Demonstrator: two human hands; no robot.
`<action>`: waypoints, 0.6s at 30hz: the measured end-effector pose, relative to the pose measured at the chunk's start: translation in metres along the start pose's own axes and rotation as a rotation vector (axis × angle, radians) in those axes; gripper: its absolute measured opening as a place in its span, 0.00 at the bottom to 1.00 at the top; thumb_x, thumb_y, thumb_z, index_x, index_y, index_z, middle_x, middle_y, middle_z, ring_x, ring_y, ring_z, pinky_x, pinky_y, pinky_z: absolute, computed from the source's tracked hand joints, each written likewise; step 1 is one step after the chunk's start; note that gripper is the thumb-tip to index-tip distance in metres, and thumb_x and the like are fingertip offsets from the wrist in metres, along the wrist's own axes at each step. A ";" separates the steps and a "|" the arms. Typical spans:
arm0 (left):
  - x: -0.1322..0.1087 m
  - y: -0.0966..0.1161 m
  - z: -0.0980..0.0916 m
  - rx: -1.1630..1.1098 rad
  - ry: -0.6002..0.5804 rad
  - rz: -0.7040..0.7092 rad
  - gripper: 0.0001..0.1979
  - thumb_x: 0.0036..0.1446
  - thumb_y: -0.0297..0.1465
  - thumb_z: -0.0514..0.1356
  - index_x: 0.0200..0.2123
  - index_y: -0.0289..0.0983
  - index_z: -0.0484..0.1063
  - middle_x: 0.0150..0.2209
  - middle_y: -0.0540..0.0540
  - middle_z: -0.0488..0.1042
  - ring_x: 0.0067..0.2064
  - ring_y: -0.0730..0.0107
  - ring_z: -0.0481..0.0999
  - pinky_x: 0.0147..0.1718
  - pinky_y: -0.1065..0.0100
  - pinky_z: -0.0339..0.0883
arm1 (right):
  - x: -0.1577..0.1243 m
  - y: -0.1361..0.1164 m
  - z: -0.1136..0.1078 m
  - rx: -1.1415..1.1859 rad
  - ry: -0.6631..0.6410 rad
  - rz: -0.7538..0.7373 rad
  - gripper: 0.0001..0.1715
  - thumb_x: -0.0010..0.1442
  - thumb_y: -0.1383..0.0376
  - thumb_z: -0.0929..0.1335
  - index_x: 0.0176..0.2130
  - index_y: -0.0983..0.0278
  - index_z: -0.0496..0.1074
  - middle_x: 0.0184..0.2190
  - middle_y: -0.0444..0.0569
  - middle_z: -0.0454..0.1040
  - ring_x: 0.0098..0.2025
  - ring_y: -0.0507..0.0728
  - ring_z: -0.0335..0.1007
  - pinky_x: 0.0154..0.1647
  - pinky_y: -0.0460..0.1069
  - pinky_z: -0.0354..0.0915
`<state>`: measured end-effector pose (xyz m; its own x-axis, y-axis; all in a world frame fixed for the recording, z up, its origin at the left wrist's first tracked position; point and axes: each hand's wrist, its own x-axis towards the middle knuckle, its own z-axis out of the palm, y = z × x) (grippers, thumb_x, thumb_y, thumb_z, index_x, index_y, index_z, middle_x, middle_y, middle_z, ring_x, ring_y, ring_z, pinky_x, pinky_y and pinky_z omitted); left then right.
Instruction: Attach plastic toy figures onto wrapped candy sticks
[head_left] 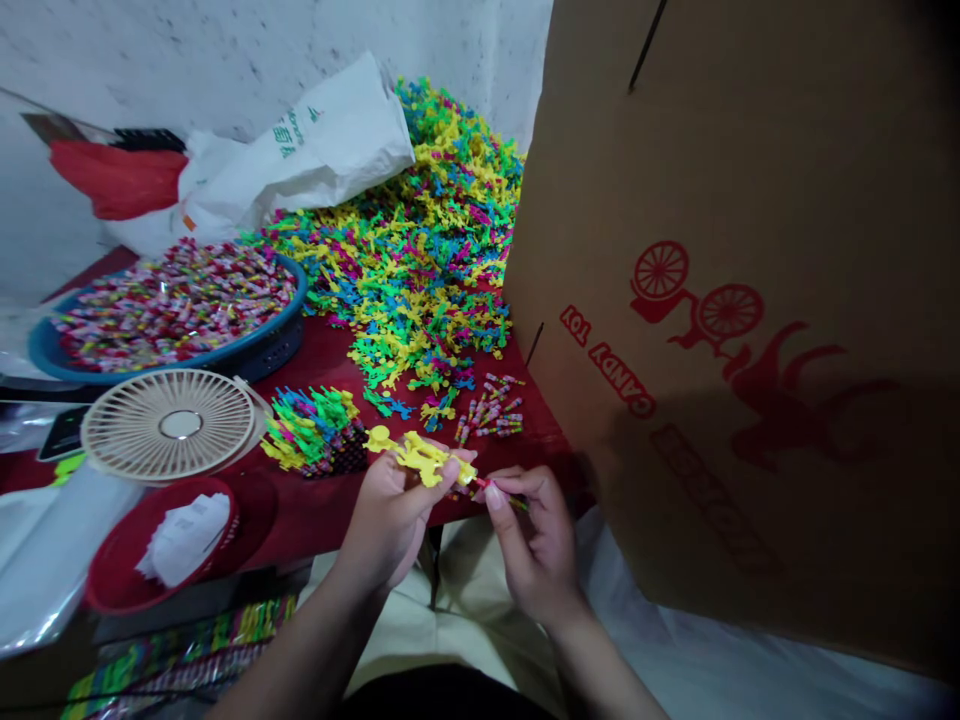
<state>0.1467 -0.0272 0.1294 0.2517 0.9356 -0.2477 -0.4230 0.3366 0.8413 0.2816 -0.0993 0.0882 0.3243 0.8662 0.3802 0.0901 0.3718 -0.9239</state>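
Note:
My left hand (394,510) is closed around a yellow plastic toy figure (424,459), its round end pointing left. At the toy's right end, my right hand (531,540) pinches a small candy tube (481,483) with thumb and forefinger. The tube's red end shows; the fingers hide most of it, and I cannot tell whether it sits inside the toy. Just beyond my hands lies a loose group of patterned candy tubes (491,408). To the left stands a bundle of toy figures (311,425) in yellow, green and blue, with patterned tubes at their lower ends.
A large heap of colourful toy figures (427,250) covers the back of the red table (330,350). At left are a blue basket (289,335) of wrapped candies, a beige fan (169,425) and a red bowl (112,565) holding white papers. A tall cardboard box (712,180) blocks the right.

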 end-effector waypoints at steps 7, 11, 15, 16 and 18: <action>0.000 -0.001 0.001 0.002 0.002 0.000 0.21 0.39 0.30 0.80 0.35 0.36 0.75 0.35 0.43 0.85 0.43 0.56 0.84 0.49 0.59 0.75 | 0.000 0.000 -0.001 0.004 -0.007 0.011 0.05 0.73 0.68 0.67 0.47 0.57 0.70 0.42 0.47 0.74 0.45 0.56 0.76 0.46 0.50 0.72; -0.001 -0.001 0.001 0.015 -0.004 0.015 0.19 0.40 0.30 0.79 0.34 0.35 0.77 0.36 0.42 0.85 0.44 0.55 0.84 0.49 0.59 0.75 | 0.000 -0.001 -0.001 -0.014 -0.005 0.004 0.04 0.73 0.68 0.67 0.46 0.58 0.69 0.41 0.47 0.73 0.45 0.56 0.76 0.46 0.50 0.72; -0.001 -0.001 0.002 0.041 -0.011 0.038 0.17 0.41 0.31 0.79 0.33 0.34 0.78 0.36 0.41 0.85 0.43 0.55 0.84 0.49 0.59 0.75 | 0.000 -0.001 0.000 -0.038 -0.004 0.000 0.04 0.73 0.67 0.67 0.46 0.57 0.69 0.41 0.47 0.74 0.44 0.56 0.76 0.45 0.51 0.73; -0.001 -0.002 0.001 0.048 -0.003 0.042 0.17 0.41 0.31 0.80 0.33 0.34 0.79 0.36 0.41 0.85 0.43 0.55 0.84 0.49 0.58 0.75 | 0.000 -0.001 0.000 -0.052 -0.005 -0.005 0.05 0.73 0.68 0.67 0.47 0.57 0.69 0.41 0.47 0.74 0.45 0.56 0.76 0.45 0.51 0.73; -0.001 -0.003 0.000 0.063 0.012 0.038 0.17 0.40 0.32 0.80 0.32 0.34 0.79 0.35 0.41 0.85 0.43 0.55 0.84 0.49 0.58 0.75 | -0.001 0.002 -0.001 -0.100 -0.011 -0.037 0.06 0.72 0.69 0.67 0.47 0.57 0.69 0.42 0.47 0.75 0.45 0.57 0.76 0.46 0.51 0.73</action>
<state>0.1478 -0.0291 0.1275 0.2256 0.9490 -0.2204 -0.3760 0.2935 0.8789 0.2824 -0.0995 0.0862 0.3085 0.8565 0.4138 0.1957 0.3685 -0.9088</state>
